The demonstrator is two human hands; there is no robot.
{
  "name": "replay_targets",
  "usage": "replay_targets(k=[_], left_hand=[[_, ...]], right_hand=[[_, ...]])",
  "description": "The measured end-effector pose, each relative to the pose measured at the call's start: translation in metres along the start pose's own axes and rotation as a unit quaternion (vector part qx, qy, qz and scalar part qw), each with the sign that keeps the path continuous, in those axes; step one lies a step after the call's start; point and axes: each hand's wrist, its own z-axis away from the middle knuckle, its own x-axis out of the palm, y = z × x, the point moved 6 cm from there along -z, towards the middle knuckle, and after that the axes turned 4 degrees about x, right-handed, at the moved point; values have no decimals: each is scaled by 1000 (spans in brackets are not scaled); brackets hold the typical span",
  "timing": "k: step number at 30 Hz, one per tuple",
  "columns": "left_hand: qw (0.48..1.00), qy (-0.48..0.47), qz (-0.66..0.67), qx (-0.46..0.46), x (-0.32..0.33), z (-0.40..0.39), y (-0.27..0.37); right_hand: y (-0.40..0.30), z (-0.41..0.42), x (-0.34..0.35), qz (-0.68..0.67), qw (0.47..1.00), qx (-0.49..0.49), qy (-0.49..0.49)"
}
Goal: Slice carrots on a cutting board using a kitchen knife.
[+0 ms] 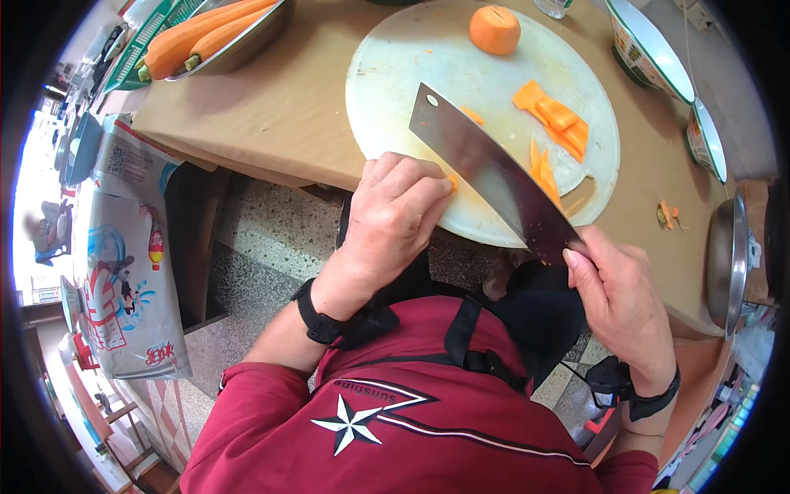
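My right hand (pixel 620 296) grips the handle of a Chinese cleaver (pixel 487 167), whose broad blade slants up and left over the round white cutting board (pixel 395 80). Close to the blade's left side, my left hand (pixel 401 213) is curled with its fingertips down at the board's near edge. A small carrot piece (pixel 454 183) peeks out under those fingertips, mostly hidden. Carrot slices (pixel 555 120) lie overlapped on the right of the board, and thin carrot strips (pixel 543 173) sit beside the blade. A thick carrot chunk (pixel 495 31) rests at the far side.
Whole carrots (pixel 197 37) fill a metal bowl at the far left, beside a green plastic basket (pixel 139 55). Patterned enamel bowls (pixel 651 55) stand at the right, with a steel basin (pixel 728 265) nearer. Carrot trimmings (pixel 668 214) lie on the brown tabletop (pixel 265 123).
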Motion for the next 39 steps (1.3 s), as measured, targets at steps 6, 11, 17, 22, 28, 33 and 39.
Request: replay_targets(k=[6,11,17,22,28,33,39], left_hand=[[997,60,-42,3,7,3,6],[996,77,-51,2,10,4,9],[998,60,0,3,3,6,4],[998,12,20,55,-1,9,0],[996,-10,-20,86,4,17,5],[995,24,-65,70,13,22,18],[994,26,-83,61,15,21,21]], right_hand=[[0,0,3,3,1000,-1,4],[0,-1,4,-1,1000,1,6],[-3,-4,3,16,1000,-2,-2],[0,-4,3,10,1000,-5,-3],[0,-3,0,13,1000,10,9],[-2,-3,2,31,999,-7,5],[-8,-6,4,41,999,-19,6]])
